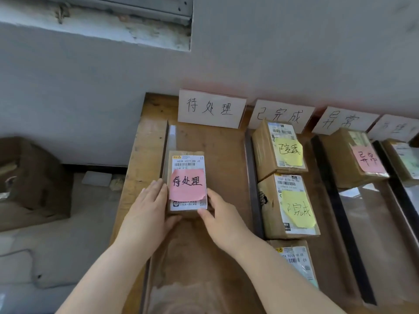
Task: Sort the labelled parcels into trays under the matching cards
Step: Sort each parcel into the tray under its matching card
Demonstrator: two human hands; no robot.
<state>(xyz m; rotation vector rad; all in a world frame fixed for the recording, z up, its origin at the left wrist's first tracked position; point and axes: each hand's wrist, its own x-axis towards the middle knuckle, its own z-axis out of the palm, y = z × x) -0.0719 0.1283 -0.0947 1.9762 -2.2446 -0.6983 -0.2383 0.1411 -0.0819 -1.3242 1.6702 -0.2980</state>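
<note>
Clasping the parcel [187, 182] tagged 待处理, left hand [147, 209] and right hand [223, 218] curl round its sides below the 待处理 card [210, 108].

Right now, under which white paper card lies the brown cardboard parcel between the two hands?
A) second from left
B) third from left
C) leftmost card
C: the brown cardboard parcel with the pink note, gripped by the left hand and right hand, lies in the tray below the leftmost white paper card.
</note>
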